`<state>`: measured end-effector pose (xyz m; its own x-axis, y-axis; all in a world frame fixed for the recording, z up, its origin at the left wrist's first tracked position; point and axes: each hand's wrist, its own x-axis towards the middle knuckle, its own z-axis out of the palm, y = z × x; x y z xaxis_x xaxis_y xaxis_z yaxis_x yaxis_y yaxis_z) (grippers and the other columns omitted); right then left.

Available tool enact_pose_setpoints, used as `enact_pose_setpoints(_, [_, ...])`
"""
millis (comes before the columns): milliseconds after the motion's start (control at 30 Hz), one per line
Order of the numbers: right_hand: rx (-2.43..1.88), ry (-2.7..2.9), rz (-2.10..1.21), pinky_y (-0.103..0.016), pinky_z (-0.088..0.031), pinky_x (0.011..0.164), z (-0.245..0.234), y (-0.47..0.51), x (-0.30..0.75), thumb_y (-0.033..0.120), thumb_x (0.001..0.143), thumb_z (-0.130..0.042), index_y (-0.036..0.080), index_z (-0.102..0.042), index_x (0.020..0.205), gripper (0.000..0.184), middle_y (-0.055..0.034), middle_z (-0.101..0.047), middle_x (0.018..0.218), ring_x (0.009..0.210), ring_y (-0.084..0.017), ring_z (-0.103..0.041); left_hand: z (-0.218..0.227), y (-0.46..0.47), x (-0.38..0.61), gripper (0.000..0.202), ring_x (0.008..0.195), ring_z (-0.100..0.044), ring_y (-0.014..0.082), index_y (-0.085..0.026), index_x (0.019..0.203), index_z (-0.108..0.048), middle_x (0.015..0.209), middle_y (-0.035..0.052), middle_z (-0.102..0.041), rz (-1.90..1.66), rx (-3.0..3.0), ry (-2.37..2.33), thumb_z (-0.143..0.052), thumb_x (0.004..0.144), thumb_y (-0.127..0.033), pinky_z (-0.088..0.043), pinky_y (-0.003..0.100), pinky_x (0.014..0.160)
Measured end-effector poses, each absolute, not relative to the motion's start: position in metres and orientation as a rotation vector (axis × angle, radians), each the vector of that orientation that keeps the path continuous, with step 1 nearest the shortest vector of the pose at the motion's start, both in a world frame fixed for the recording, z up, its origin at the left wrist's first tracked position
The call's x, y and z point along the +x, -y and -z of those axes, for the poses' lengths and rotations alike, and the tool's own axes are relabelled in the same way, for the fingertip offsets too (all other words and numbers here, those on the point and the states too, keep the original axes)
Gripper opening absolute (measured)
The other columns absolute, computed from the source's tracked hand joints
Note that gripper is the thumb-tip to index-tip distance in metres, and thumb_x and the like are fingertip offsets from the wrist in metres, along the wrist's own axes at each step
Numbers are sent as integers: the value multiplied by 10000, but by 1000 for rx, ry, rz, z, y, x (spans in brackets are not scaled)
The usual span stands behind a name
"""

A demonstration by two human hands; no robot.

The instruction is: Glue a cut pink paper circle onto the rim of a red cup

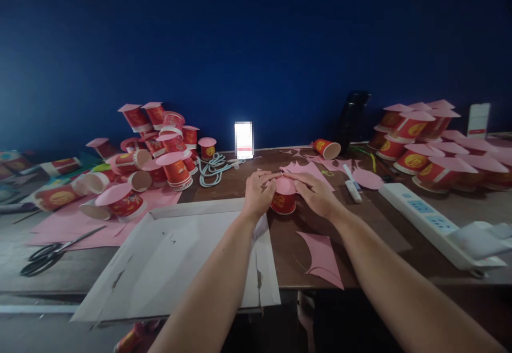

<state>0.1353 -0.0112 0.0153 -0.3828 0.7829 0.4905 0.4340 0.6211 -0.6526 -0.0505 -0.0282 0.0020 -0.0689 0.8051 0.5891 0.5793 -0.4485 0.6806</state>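
Note:
A red paper cup point(284, 203) with gold print stands upside down on the dark brown table, its wider rim on the surface. On its top lies a pink paper disc point(285, 185). My left hand point(257, 194) closes on the disc from the left, its thumb near the front and its fingers reaching behind. From the right, my right hand point(318, 192) grips the disc's other edge. Both sets of fingertips meet around the cup's top, and part of the disc is hidden under them. A pink paper offcut point(323, 259) with curved cut edges lies in front.
At left, disc-topped cups point(176, 169) pile up beside scissors point(52, 251) and a white board point(192, 257). More disc-topped cups point(444, 169) are stacked right, behind a power strip point(424, 217). A glue stick point(353, 190), black bottle point(352, 118), lit phone point(244, 139) and cable point(212, 169) stand or lie behind.

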Motion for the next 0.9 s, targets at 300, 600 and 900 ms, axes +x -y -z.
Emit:
enact_pose_setpoints(300, [-950, 2023, -534, -403, -425, 1002, -15, 12, 135, 303, 904, -440, 305, -640, 1203, 360, -28, -649, 1214, 1127, -207, -577, 0, 28, -50, 259, 1014, -594, 176, -267, 951, -742, 995, 42, -691, -1570, 1974, -1480, -533, 823, -180, -451, 353, 961])
enact_pose_setpoints(600, [-936, 2012, -572, -411, -417, 1013, -14, 13, 134, 363, 919, -450, 312, -632, 1210, 347, -26, -644, 1221, 1142, -212, -569, -3, 31, -49, 244, 1011, -594, 181, -256, 955, -738, 1004, 46, -690, -1560, 1958, -1487, -540, 830, -187, -451, 366, 968])
enact_pose_setpoints(900, [-924, 2054, -569, -423, -408, 1024, -14, 14, 137, 427, 884, -533, 308, -604, 1235, 377, -32, -608, 1278, 1184, -225, -544, -15, 41, -52, 234, 1085, -577, 203, -242, 1002, -714, 1090, 68, -656, -1439, 1890, -1379, -651, 781, -283, -502, 329, 893])
